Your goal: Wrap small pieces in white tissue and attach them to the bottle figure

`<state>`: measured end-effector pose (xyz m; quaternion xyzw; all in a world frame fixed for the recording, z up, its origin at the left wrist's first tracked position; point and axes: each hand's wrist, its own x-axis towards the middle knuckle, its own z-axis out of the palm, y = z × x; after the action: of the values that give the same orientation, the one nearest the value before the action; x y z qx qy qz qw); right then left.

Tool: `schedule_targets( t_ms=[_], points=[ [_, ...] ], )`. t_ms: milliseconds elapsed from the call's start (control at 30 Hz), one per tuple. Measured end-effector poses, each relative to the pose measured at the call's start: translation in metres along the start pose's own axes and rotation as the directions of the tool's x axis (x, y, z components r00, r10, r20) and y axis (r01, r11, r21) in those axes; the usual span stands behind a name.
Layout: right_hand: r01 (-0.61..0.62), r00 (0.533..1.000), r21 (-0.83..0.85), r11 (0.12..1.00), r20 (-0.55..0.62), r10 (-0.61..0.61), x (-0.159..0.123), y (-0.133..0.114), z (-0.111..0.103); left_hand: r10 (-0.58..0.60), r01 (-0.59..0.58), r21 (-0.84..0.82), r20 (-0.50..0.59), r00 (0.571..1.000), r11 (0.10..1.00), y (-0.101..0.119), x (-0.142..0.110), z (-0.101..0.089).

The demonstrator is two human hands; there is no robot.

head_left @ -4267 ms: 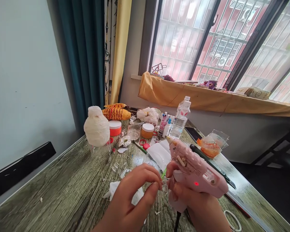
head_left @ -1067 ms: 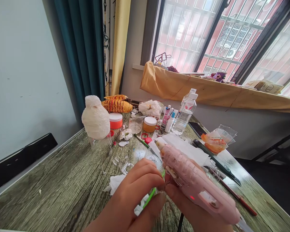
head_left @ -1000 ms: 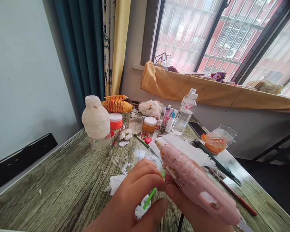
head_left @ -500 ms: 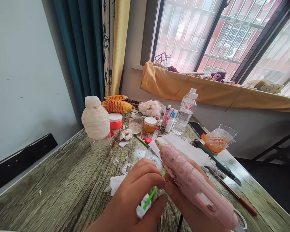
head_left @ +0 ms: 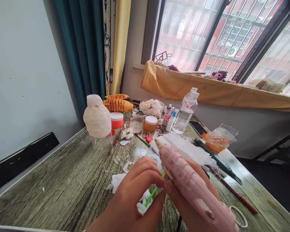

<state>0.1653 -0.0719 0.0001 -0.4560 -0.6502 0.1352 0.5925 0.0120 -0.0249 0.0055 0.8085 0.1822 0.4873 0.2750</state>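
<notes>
Pink glue gun (head_left: 192,188) in right hand (head_left: 181,211), green stem (head_left: 151,197) in left hand (head_left: 135,190)

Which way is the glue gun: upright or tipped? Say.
Tipped: the pink glue gun lies slanted across the right hand, nozzle aimed up-left.

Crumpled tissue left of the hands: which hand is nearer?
Left. The left hand is just right of the crumpled tissue; the right hand, gripping the pink glue gun, is farther right.
</notes>
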Motion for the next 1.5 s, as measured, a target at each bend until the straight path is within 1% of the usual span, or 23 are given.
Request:
schedule_targets(
  t_ms=[67,167,267,333,433,500,600,667,767,800,867,933,1033,1100,1200,1267,1367,1433,1500],
  points=[
    [-0.002,1.0,0.002,1.0,-0.002,0.002,0.001,-0.001,0.0,-0.011,0.011,-0.006,-0.01,1.0,1.0,0.001,0.002,0.0],
    [0.0,1.0,0.012,1.0,-0.028,0.0,0.003,-0.003,0.002,-0.037,0.037,-0.018,0.002,0.999,0.999,0.001,0.003,0.001],
    [0.006,0.999,0.013,1.0,-0.05,-0.005,0.004,-0.001,0.004,-0.027,0.027,-0.027,-0.005,1.0,0.999,-0.001,0.001,0.002],
    [0.005,0.999,0.01,1.0,-0.036,-0.005,0.004,0.001,0.003,-0.016,0.016,0.003,-0.003,1.0,1.0,-0.002,-0.001,0.003],
    [0.0,1.0,-0.005,1.0,0.023,0.0,0.003,0.003,0.0,-0.025,0.025,0.063,0.007,1.0,0.998,-0.001,-0.003,0.001],
    [0.001,0.999,-0.005,1.0,0.037,-0.001,0.003,0.004,-0.002,-0.012,0.011,0.056,0.02,1.0,0.998,0.001,-0.003,0.0],
    [0.024,0.999,0.034,0.999,0.024,-0.025,0.002,0.004,-0.002,-0.02,0.018,0.024,0.061,0.998,1.0,0.001,-0.003,-0.003],
    [-0.001,1.0,0.063,0.998,0.026,-0.001,0.001,0.004,-0.002,-0.028,0.028,0.005,0.081,0.996,1.0,-0.001,-0.003,-0.004],
    [-0.116,0.993,0.153,0.981,0.042,0.111,0.0,0.009,-0.002,-0.022,0.027,-0.041,0.117,0.993,0.999,-0.004,-0.003,-0.003],
    [-0.139,0.99,0.181,0.974,0.065,0.129,-0.001,0.012,-0.002,-0.027,0.034,-0.053,0.132,0.991,0.998,-0.005,-0.003,-0.003],
    [-0.143,0.988,0.2,0.969,0.093,0.127,-0.002,0.018,-0.001,-0.04,0.051,-0.065,0.158,0.987,0.997,-0.005,-0.003,-0.002],
    [-0.129,0.991,0.195,0.972,0.056,0.12,-0.002,0.02,0.001,-0.044,0.056,-0.071,0.167,0.985,0.996,-0.005,-0.003,-0.001],
    [-0.109,0.991,0.223,0.969,-0.054,0.124,-0.002,0.015,0.005,-0.025,0.033,-0.054,0.138,0.99,0.998,-0.004,-0.002,0.001],
    [-0.089,0.991,0.223,0.971,-0.073,0.108,0.001,0.008,0.006,-0.02,0.024,-0.032,0.125,0.992,0.999,-0.004,-0.001,0.001],
    [-0.079,0.993,0.231,0.97,-0.063,0.095,0.003,0.0,0.007,-0.009,0.012,-0.031,0.109,0.994,0.999,-0.001,0.0,0.0],
    [-0.07,0.992,0.241,0.968,-0.081,0.092,0.002,-0.002,0.008,-0.006,0.01,-0.04,0.108,0.994,0.999,0.0,0.0,-0.003],
    [-0.049,0.986,0.238,0.97,-0.146,0.085,0.001,0.002,0.008,-0.01,0.018,-0.054,0.136,0.991,0.998,0.001,-0.001,-0.006],
    [-0.038,0.993,0.225,0.974,-0.103,0.062,0.0,0.007,0.005,-0.011,0.02,-0.068,0.133,0.991,0.997,0.0,-0.002,-0.006],
    [-0.021,1.0,0.19,0.982,-0.002,0.021,0.001,0.012,0.001,-0.01,0.019,-0.077,0.116,0.993,0.997,-0.001,-0.001,-0.006]
  ],
)
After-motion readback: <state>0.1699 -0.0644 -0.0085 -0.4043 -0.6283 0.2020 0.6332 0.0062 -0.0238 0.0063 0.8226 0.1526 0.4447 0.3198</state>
